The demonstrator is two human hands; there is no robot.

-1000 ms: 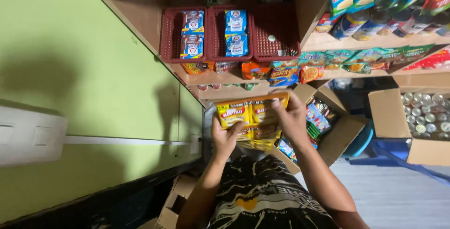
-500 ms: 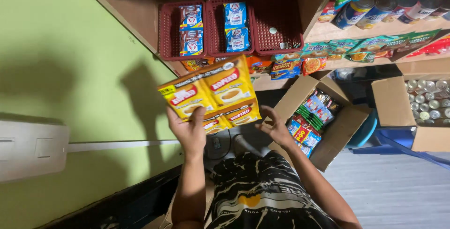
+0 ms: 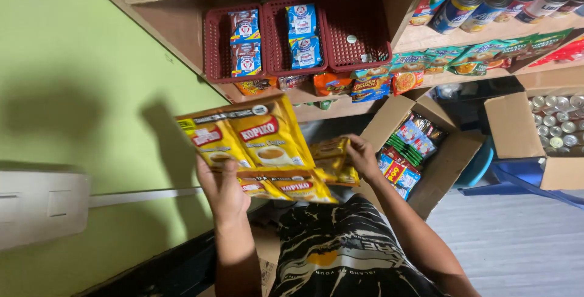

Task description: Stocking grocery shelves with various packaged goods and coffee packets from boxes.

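- Yellow-and-red sachet strip: we see it raised before the green wall.
- Blue-and-white packets: upright in red baskets on the shelf.
- Open carton: holds colourful packets.
- Second carton: silver can tops.

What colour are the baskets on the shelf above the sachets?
Dark red, with a mesh pattern; the baskets show best in the head view.

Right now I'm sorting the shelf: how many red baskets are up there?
3, side by side on the wooden shelf: left basket, middle basket and right basket. More may be hidden outside the view.
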